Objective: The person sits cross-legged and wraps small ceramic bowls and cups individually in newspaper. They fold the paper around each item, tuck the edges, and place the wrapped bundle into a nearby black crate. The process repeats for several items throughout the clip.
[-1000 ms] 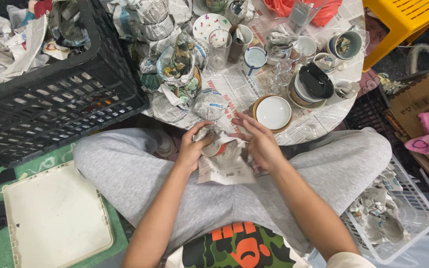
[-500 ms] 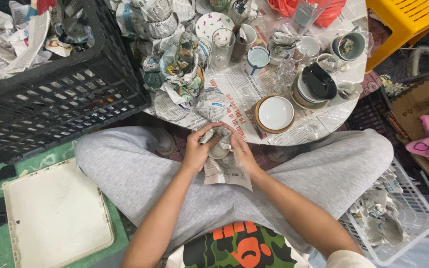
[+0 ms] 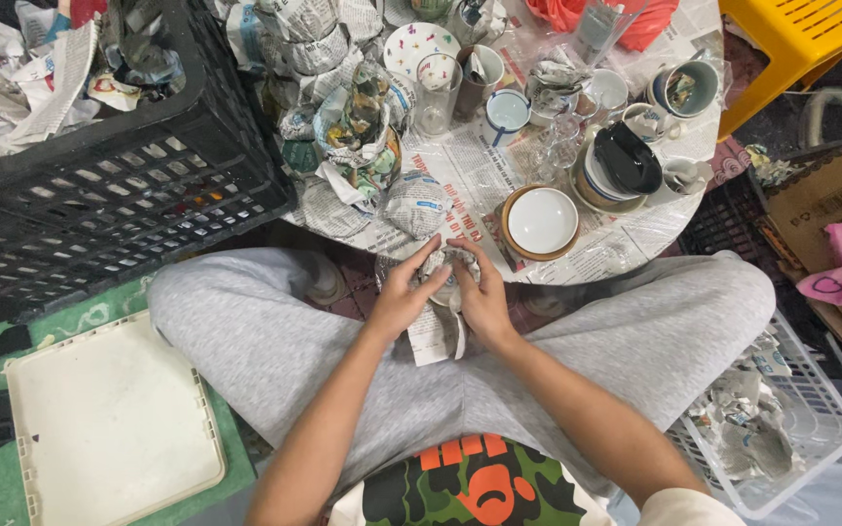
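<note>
While cupped by two hands (image 3: 445, 292), one newspaper-wrapped bundle (image 3: 448, 265)

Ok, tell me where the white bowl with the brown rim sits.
In the head view, the white bowl sits on the newspaper-covered table, near its front edge, just right of both hands and in front of the black dish.

Even, soft light, bright overall, source can't be placed. Shadows weak: a dim band under the table (image 3: 577, 255) rim, dark inside the black crate (image 3: 99, 214) on the left. Far right corner goes murky. Small glare on the white bowl (image 3: 541, 220) and on the glass (image 3: 436, 93). Focus sharp across the centre; hands (image 3: 445, 287) crisp, no motion blur. Slight wide-angle stretch at the edges, near tray (image 3: 114, 419) and right basket (image 3: 811, 429) look bowed. Colours saturated, noise low.
</note>
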